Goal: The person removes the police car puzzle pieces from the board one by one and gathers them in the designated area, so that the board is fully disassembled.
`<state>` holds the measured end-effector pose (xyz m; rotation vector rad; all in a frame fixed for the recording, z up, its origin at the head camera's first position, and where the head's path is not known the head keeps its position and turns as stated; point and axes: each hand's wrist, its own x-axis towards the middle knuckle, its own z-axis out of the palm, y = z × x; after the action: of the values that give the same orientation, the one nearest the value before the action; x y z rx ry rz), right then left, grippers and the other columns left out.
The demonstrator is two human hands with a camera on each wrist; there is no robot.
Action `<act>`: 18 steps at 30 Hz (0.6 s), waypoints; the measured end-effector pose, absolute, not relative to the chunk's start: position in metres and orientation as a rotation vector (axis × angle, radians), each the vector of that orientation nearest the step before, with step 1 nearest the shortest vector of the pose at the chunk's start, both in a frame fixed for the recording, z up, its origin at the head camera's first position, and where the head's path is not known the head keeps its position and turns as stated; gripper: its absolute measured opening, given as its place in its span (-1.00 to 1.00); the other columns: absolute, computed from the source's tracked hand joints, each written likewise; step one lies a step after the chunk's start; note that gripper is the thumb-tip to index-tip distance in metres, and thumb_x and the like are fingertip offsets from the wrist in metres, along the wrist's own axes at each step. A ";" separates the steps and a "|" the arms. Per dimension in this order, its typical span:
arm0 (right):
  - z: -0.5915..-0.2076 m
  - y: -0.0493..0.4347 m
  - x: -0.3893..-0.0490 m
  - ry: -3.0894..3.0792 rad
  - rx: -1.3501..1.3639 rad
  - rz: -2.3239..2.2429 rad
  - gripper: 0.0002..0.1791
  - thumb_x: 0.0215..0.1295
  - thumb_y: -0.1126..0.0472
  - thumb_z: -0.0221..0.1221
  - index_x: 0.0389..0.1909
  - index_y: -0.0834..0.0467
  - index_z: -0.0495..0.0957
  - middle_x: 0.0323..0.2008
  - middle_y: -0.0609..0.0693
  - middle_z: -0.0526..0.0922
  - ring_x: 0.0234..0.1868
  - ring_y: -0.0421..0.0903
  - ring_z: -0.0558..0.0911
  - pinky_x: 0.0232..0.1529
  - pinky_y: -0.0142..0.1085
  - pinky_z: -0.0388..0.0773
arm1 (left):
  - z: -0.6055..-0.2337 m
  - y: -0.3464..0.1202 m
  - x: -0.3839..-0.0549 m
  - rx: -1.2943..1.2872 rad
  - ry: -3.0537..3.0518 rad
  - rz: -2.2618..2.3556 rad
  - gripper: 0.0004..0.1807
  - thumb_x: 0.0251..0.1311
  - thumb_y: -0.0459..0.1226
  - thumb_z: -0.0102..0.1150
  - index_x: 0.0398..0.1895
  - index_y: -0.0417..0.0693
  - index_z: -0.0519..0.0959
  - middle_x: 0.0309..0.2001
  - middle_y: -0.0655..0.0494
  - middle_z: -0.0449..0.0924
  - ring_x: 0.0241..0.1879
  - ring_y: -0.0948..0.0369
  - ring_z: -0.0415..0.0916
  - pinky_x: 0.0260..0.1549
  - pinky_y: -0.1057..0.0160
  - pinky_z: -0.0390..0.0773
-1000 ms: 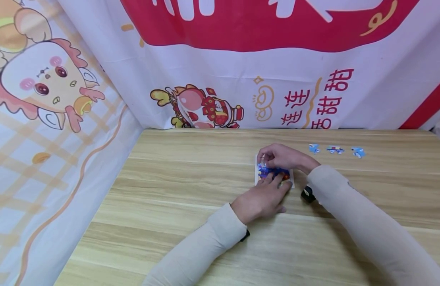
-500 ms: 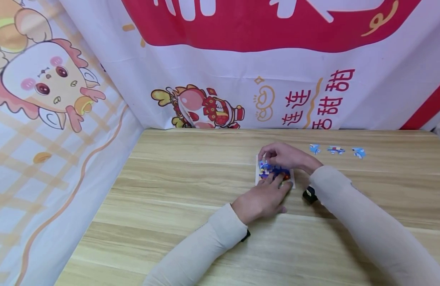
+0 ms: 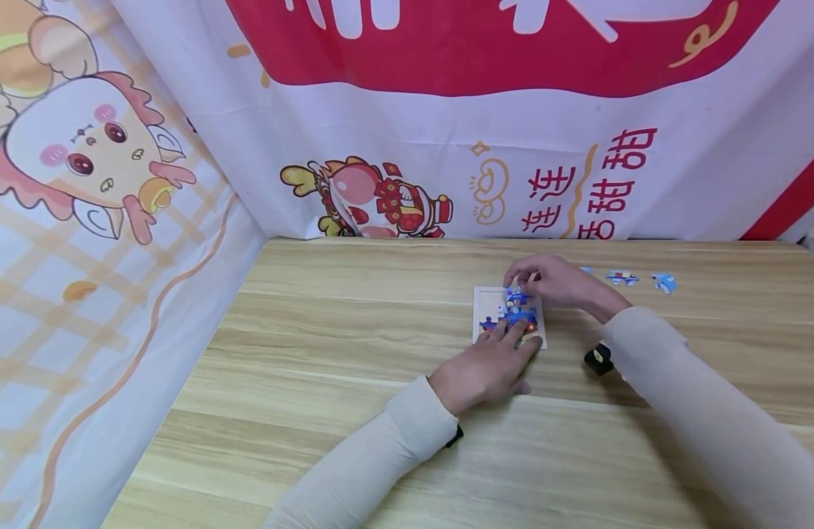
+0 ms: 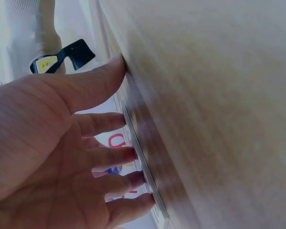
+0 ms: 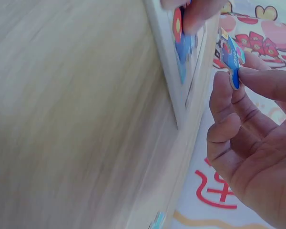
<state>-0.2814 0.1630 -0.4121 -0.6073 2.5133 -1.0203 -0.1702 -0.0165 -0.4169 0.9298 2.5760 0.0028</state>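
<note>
A small jigsaw tray (image 3: 477,312) with a pale rim lies flat on the table, its upper left part bare and joined colourful pieces (image 3: 522,314) along its lower part. My left hand (image 3: 485,369) rests its spread fingertips on those pieces and the near rim; in the left wrist view the fingers (image 4: 115,156) reach to the tray's edge (image 4: 145,164). Over the tray's far right part, my right hand (image 3: 557,282) pinches a blue puzzle piece (image 5: 231,56) between thumb and fingers. The right wrist view shows that piece tilted and raised off the tray.
Beyond the right hand, loose puzzle pieces lie in a row: a printed one (image 3: 621,278), a light blue one (image 3: 663,282), and one mostly covered by the hand (image 3: 586,270). A printed cloth (image 3: 394,117) hangs behind the wooden table (image 3: 354,323).
My right hand has moved right with the puzzle piece, from the tray's upper left to its upper right, uncovering the bare upper left. The left hand has stayed in place.
</note>
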 end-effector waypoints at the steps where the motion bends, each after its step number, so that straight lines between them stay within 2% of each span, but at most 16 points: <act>1: -0.412 0.166 -0.281 2.518 -0.607 -1.020 -0.68 0.46 0.43 0.05 0.02 0.14 0.72 0.06 0.13 0.71 0.10 0.10 0.61 0.18 0.10 0.53 | -0.417 -0.016 -0.170 0.926 2.573 0.007 -0.20 0.51 0.08 0.12 0.69 0.20 0.08 0.73 0.01 -0.10 0.70 -0.06 -0.12 0.62 0.02 0.12; 5: -0.412 0.180 -0.281 2.531 -0.593 -1.019 -0.68 0.45 0.43 0.05 0.02 0.15 0.72 0.09 0.12 0.71 0.13 0.12 0.60 0.23 0.14 0.51 | -0.415 -0.016 -0.169 0.912 2.568 0.017 -0.21 0.51 0.07 0.12 0.69 0.21 0.08 0.73 0.04 -0.12 0.70 -0.05 -0.13 0.63 0.02 0.12; 10: -0.412 0.198 -0.280 2.533 -0.518 -1.031 -0.69 0.47 0.40 0.07 0.06 0.16 0.71 0.27 0.21 0.63 0.28 0.22 0.55 0.26 0.21 0.50 | -0.414 -0.015 -0.168 0.899 2.570 0.018 -0.21 0.50 0.07 0.12 0.69 0.22 0.08 0.73 0.06 -0.12 0.70 -0.03 -0.13 0.62 0.02 0.14; 13: -0.411 0.210 -0.279 2.542 -0.478 -1.023 -0.72 0.49 0.37 0.10 0.06 0.15 0.71 0.32 0.24 0.60 0.29 0.23 0.56 0.26 0.23 0.49 | -0.414 -0.015 -0.167 0.897 2.572 0.010 -0.20 0.50 0.08 0.12 0.69 0.23 0.08 0.73 0.07 -0.12 0.70 -0.03 -0.13 0.62 0.03 0.13; 15: -0.411 0.217 -0.280 2.540 -0.445 -1.018 -0.72 0.49 0.36 0.11 0.07 0.14 0.72 0.31 0.24 0.60 0.27 0.21 0.57 0.24 0.18 0.50 | -0.414 -0.015 -0.167 0.901 2.576 0.006 -0.21 0.50 0.08 0.12 0.69 0.22 0.08 0.73 0.07 -0.11 0.70 -0.03 -0.12 0.62 0.03 0.13; 18: -0.413 0.228 -0.280 2.533 -0.418 -1.016 -0.72 0.49 0.34 0.12 0.09 0.16 0.72 0.31 0.26 0.60 0.21 0.14 0.61 0.14 -0.02 0.57 | -0.415 -0.015 -0.166 0.899 2.579 0.010 -0.21 0.51 0.07 0.12 0.69 0.22 0.08 0.73 0.07 -0.11 0.70 -0.03 -0.12 0.62 0.02 0.14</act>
<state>-0.2801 0.2280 -0.4130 -0.4181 2.5325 -1.0159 -0.1664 -0.0148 -0.4145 0.8992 2.5788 0.0100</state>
